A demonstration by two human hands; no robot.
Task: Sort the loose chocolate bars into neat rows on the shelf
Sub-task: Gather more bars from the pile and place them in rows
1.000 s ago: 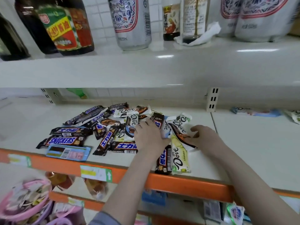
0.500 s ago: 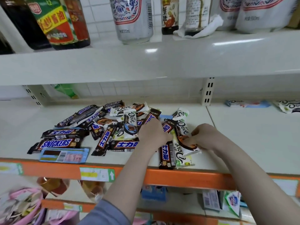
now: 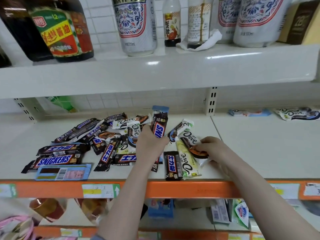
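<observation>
- Since half a second ago, your left hand (image 3: 150,144) has lifted a dark brown Snickers bar with a blue end flap (image 3: 159,126) upright out of the heap; its fingers curl round the bar's lower part.
- Your right hand (image 3: 212,150) pinches a white Dove bar with an orange-brown end (image 3: 192,143), which lies on the white shelf board (image 3: 259,153), as before.
- You have a black Snickers bar with Chinese lettering (image 3: 172,166) and a pale green Dove bar (image 3: 187,162) lying side by side, touching, at the orange front rail (image 3: 190,188).
- You see the loose pile of brown and white wrapped bars (image 3: 97,139) lying jumbled left of your hands.
</observation>
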